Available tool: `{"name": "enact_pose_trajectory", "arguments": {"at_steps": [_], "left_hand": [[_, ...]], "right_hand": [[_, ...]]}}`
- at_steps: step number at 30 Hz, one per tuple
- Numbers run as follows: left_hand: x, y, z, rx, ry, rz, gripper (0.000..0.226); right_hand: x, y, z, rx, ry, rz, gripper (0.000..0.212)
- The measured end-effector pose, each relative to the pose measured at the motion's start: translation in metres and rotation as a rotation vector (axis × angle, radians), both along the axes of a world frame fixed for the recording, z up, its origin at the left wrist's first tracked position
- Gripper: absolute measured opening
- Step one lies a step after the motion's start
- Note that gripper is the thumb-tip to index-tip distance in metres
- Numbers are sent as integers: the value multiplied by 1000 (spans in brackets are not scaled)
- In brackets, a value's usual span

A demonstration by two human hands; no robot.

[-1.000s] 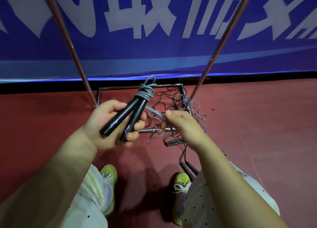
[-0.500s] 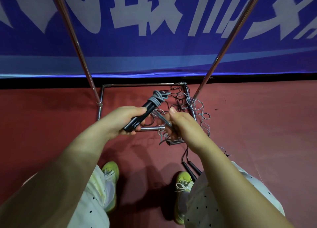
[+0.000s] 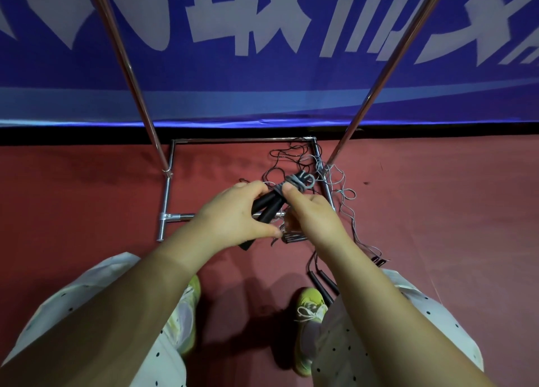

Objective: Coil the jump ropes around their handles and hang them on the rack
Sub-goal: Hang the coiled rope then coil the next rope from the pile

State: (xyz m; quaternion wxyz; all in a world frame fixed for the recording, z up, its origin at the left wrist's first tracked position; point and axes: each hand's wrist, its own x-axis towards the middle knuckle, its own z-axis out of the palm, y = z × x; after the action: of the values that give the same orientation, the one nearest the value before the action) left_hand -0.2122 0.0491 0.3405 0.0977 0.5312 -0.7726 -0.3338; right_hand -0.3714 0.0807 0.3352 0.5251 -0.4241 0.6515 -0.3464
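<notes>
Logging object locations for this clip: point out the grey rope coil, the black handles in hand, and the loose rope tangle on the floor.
grey rope coil [image 3: 300,181], head view, on the wound loops.
black handles [image 3: 267,208], head view, on the shaft between the hands.
loose rope tangle [image 3: 339,188], head view, on grey strands beside the rack base.

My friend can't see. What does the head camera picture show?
Two hands, left hand and right hand, hold black handles wrapped with grey rope. More ropes lie tangled on the red floor by a metal rack.
</notes>
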Motion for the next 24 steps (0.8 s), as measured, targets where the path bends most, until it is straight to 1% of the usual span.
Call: {"name": "enact_pose_trajectory", "arguments": {"at_steps": [1,3,4,5,7,8,9,10,11,12,13,15,18,21,24], "left_hand": [[-1,1,1,13,17,-1,55],[-1,3,-1,103,56,3,58],[-2,5,-1,177,86,1,60],[-2,6,-1,280,158,2,62],[-4,12,-2,512,448,31,63],[-5,15,0,611,605,59,58],[-7,17,4,713,742,91,48],[-8,19,10,816,847,111,38],[-9,22,17,905,916,120,34],[-9,23,22,964,962,127,36],[-10,25,25,1005,1003,143,41],[-12,27,26,1052,1042,182,50],[-15,26,22,1090,1065,235,51],[-11,18,22,1026,1021,272,38],[-6,8,21,902,895,307,22]], "right_hand": [[1,0,0,-28,-27,6,52],[2,0,-1,-68,-74,-6,50],[3,-1,0,-80,-83,-19,53],[3,-2,0,-93,-92,-27,58],[3,-4,2,-128,-106,-18,68],[2,-4,3,-147,-106,-1,68],[1,-4,4,-161,-105,18,62],[-1,-4,5,-168,-103,30,54],[-3,-5,6,-175,-105,40,47],[-4,-5,7,-184,-109,54,47],[-6,-5,7,-192,-107,67,51],[-8,-5,8,-200,-88,76,61],[-11,-6,9,-237,-35,77,60],[-15,-9,9,-276,61,63,51],[-15,-8,7,-192,122,22,53]]}}
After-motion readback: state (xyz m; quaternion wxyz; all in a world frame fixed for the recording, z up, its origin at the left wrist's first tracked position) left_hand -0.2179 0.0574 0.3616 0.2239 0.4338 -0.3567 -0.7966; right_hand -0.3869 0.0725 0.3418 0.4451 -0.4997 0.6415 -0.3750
